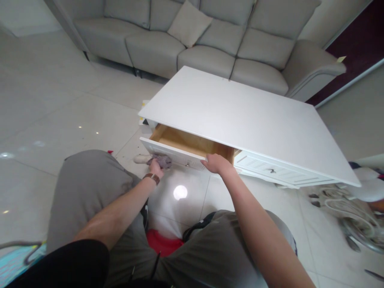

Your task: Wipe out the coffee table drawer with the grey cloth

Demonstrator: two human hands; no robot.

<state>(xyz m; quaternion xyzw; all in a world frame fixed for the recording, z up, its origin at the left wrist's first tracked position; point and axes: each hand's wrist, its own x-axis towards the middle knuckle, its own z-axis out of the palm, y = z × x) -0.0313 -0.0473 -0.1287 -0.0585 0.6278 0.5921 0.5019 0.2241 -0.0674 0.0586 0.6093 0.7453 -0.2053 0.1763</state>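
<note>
A white coffee table stands in front of me with its left drawer pulled out, showing a bare wooden inside. My left hand is closed on a grey cloth pressed against the white drawer front near its lower left. My right hand grips the top edge of the drawer front at its right end, fingers curled over it. A small metal knob sits between my hands. I am seated low, with my knees on either side.
A second drawer to the right is closed. A grey sofa with a cushion stands behind the table. A floor fan lies at the right. Something red lies between my legs on the glossy tiled floor.
</note>
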